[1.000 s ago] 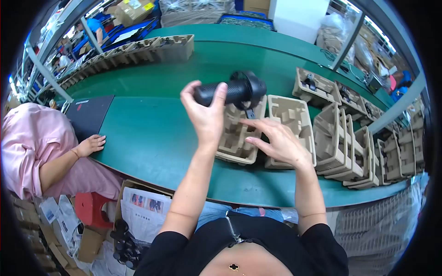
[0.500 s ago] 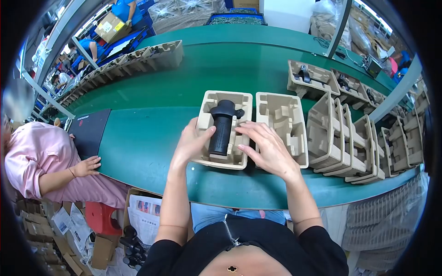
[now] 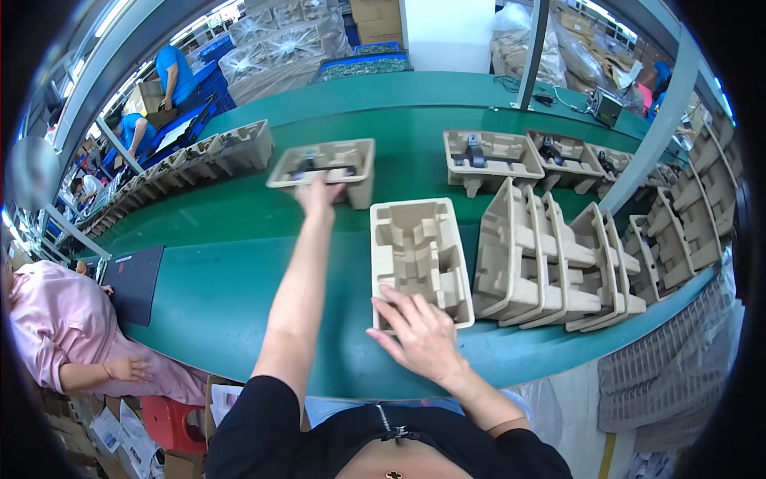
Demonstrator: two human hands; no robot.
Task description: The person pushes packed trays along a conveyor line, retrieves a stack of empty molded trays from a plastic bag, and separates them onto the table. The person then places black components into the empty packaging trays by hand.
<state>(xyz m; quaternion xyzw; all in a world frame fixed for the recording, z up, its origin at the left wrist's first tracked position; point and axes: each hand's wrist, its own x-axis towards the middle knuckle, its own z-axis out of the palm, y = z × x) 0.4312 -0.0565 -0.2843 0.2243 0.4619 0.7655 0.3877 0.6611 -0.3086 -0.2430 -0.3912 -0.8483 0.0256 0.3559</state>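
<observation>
My left hand (image 3: pixel 317 195) reaches forward to the near side of a pulp tray (image 3: pixel 361 168), which holds a dark device. The fingers there are blurred and partly hidden against the tray, so their grip is unclear. In front of me stands a second pulp tray (image 3: pixel 411 209) with bare moulded compartments. My right hand (image 3: pixel 419 331) rests on its near left edge, fingers spread. Just right of that tray, several nested pulp trays (image 3: pixel 501 259) lean on their sides on the green table (image 3: pixel 207 279).
Trays with black parts (image 3: pixel 493 164) line the back right, and another row of trays (image 3: pixel 251 144) runs along the left. A person in pink (image 3: pixel 68 327) sits at the left beside a dark mat (image 3: pixel 134 283). Metal posts (image 3: pixel 658 120) rise at the right.
The black cylindrical device was lowered into the left tray. That tray has since moved forward and left with my left hand, while the bare tray and my right hand have shifted left and nearer me.
</observation>
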